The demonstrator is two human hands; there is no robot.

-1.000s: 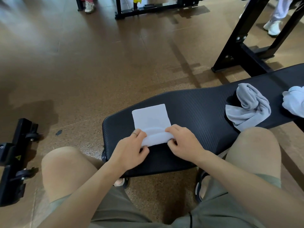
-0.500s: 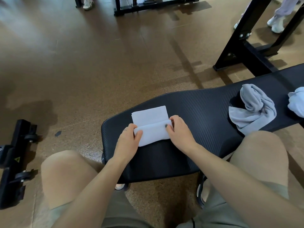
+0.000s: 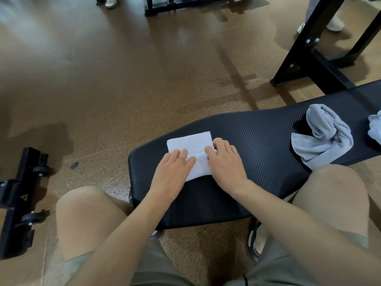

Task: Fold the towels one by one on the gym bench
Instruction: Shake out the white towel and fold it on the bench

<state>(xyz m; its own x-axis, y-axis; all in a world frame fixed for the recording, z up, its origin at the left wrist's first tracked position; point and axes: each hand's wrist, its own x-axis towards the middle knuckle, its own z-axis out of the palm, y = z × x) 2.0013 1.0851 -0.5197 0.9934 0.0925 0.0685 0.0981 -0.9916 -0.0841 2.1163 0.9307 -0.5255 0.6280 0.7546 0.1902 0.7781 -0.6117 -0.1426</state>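
The white towel [image 3: 190, 150] lies folded near the tabletop's [image 3: 257, 139] near end. Both hands press it flat — left hand [image 3: 172, 172] with straight fingers, right hand [image 3: 224, 162] likewise, each grip apart. At three o'clock sits a crumpled grey towel [image 3: 323, 137].

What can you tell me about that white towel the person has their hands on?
The white towel is a small rectangle of soft-looking cloth, folded, lying flat near the close end of the black padded bench. Its near part is doubled over the far part, leaving a crease across the middle. The left hand rests on its near left corner, fingers fairly straight. The right hand covers its right edge, fingertips on the fold; whether it pinches the cloth cannot be told. Nothing else touches it.
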